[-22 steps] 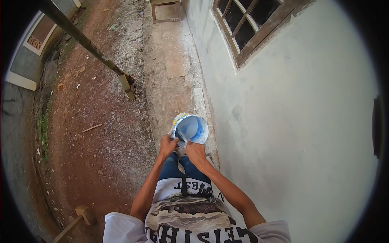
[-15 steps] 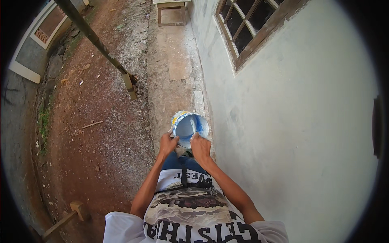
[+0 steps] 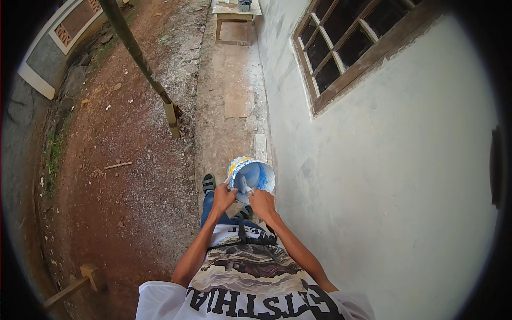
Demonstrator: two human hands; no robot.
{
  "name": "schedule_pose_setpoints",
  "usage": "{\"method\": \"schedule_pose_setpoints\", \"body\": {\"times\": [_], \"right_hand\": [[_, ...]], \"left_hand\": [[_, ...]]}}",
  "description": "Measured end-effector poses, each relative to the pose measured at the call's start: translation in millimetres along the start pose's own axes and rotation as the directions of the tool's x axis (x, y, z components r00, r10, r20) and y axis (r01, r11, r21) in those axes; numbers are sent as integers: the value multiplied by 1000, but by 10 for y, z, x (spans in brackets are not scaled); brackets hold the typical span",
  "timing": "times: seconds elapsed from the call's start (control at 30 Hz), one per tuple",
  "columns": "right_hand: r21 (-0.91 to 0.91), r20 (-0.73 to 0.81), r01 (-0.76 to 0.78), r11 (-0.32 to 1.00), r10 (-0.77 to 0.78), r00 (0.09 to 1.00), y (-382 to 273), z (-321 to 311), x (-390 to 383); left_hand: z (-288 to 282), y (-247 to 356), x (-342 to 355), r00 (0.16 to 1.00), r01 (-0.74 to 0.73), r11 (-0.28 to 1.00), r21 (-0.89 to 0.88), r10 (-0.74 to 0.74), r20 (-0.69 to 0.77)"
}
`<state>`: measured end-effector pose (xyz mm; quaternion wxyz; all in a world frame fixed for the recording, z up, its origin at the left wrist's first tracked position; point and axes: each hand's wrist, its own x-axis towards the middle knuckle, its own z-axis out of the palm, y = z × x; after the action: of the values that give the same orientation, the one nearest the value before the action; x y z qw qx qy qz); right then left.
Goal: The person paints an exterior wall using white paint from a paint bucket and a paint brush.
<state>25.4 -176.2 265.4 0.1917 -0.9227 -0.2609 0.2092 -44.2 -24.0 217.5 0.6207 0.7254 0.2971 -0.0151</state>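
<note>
A round bucket [image 3: 235,163], white with yellow and blue smears, is held in front of my waist, tilted so its mouth faces me. Pale blue-white paint [image 3: 249,172] lies inside, with brighter blue streaks on the inner wall. My left hand [image 3: 224,198] is closed on the rim at the near left. At the near right of the mouth, my right hand [image 3: 262,203] is wrapped round a pale, paint-coated stick [image 3: 244,185]. The stick reaches into the bucket; whether it ends in bristles or a blade is hidden.
A pale wall [image 3: 362,176] with a wood-framed window [image 3: 341,48] runs along my right. Ahead on the narrow concrete walkway [image 3: 221,128] stands a small wooden table [image 3: 234,17] with a can [image 3: 245,5] on it. A bamboo pole [image 3: 140,60] leans at the left over reddish ground.
The stick has swung inside the bucket from pointing away from me to leaning left, toward me. The bucket sits slightly lower in view. A sandalled foot now shows at its left.
</note>
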Motion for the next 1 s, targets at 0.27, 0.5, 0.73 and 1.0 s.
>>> {"method": "schedule_pose_setpoints", "body": {"times": [0.27, 0.5, 0.73, 1.0], "right_hand": [[-105, -187, -112, 988, 91, 978, -573, -264, 670], [12, -186, -284, 959, 281, 942, -1005, 147, 1416], [290, -109, -246, 925, 287, 952, -1232, 60, 1810], [125, -301, -292, 948, 317, 900, -1401, -288, 2105]], "left_hand": [[-688, -23, 689, 999, 36, 996, -84, -35, 14], [-1185, 364, 1268, 997, -59, 997, 47, 57, 50], [-1642, 228, 1916, 991, -52, 996, -72, 61, 121], [-1821, 617, 2203, 991, 15, 961, -277, 23, 132]]}}
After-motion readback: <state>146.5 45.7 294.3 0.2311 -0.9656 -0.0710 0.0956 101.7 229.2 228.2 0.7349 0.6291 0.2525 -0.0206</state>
